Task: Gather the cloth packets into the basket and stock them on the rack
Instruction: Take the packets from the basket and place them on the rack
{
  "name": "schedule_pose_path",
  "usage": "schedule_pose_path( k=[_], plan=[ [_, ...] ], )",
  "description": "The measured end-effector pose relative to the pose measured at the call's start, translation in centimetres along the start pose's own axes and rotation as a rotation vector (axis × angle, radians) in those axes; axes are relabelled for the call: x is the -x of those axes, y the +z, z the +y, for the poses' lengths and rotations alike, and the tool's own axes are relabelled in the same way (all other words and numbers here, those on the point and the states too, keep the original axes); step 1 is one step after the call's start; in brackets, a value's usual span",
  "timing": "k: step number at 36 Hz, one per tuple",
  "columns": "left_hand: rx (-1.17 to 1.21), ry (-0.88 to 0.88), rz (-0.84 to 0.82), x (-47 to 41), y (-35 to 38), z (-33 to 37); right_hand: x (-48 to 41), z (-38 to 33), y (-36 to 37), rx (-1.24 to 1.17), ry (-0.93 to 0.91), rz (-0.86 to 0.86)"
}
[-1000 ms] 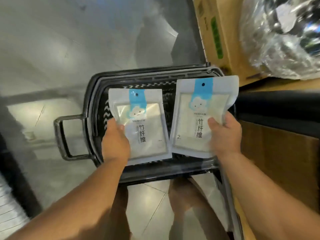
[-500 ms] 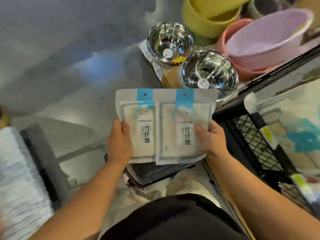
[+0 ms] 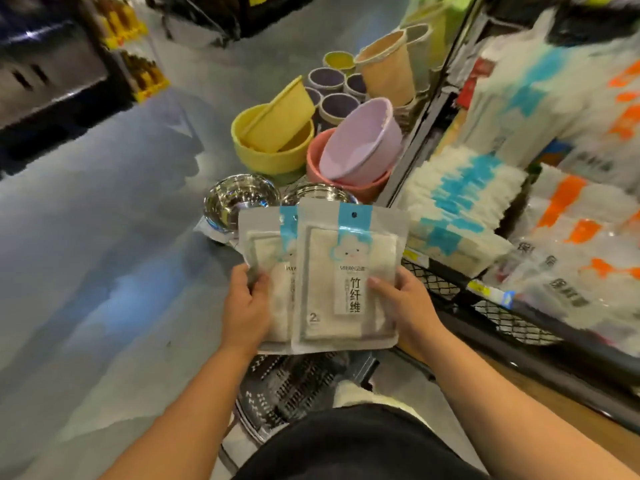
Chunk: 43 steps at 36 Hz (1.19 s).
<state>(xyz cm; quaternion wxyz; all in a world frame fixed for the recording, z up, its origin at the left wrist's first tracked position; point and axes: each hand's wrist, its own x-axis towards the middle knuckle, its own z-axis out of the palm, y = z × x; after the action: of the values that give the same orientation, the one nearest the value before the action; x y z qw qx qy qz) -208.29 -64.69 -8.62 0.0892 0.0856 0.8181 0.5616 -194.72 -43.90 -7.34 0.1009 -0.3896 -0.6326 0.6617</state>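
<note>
Blue-topped, the rear cloth packet (image 3: 265, 244) and front cloth packet (image 3: 346, 271) stand upright, overlapped, above the basket (image 3: 294, 386). The left hand (image 3: 246, 306) pinches the rear one, the right hand (image 3: 410, 306) grips the front. The rack (image 3: 440, 282) lies rightward, nearer the right hand.

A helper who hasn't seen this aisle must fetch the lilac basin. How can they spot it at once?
Follow the rack on the right to its far end, where plastic basins sit on the floor just beyond two steel bowls. The lilac basin lies tilted inside a pink basin, right of the yellow basin. It is the only lilac one.
</note>
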Motion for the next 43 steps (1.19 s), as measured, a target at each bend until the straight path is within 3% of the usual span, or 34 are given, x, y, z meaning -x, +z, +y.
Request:
schedule_pose_path(
  k=[9,16,21,27,31,35,43],
  plan=[
    [0.132,0.198,-0.369,-1.7,9.5,7.5,0.8,-0.4,-8.9,-0.198,0.006,0.179],
    [0.147,0.089,-0.626,-3.9,17.1,8.9,-2.8,-0.6,-14.4,-0.141,0.017,0.230],
    [0.013,0.088,-0.580,-5.9,20.7,8.7,-6.4,-0.4,-16.3,-0.120,-0.004,0.312],
    [-0.356,0.222,-0.443,-11.0,23.6,7.4,-10.4,-0.4,-16.5,-0.100,-0.018,0.466],
    [-0.562,0.105,-0.496,-14.3,25.9,5.2,-12.2,-0.2,-16.6,-0.157,-0.030,0.530],
    [-0.576,-0.037,-0.534,-15.6,28.7,4.2,-13.1,-0.3,-16.5,-0.217,-0.066,0.624],
    [-0.728,-0.022,-0.348,-16.7,31.8,1.5,-12.2,1.4,-15.6,0.000,-0.110,0.741]
  ],
)
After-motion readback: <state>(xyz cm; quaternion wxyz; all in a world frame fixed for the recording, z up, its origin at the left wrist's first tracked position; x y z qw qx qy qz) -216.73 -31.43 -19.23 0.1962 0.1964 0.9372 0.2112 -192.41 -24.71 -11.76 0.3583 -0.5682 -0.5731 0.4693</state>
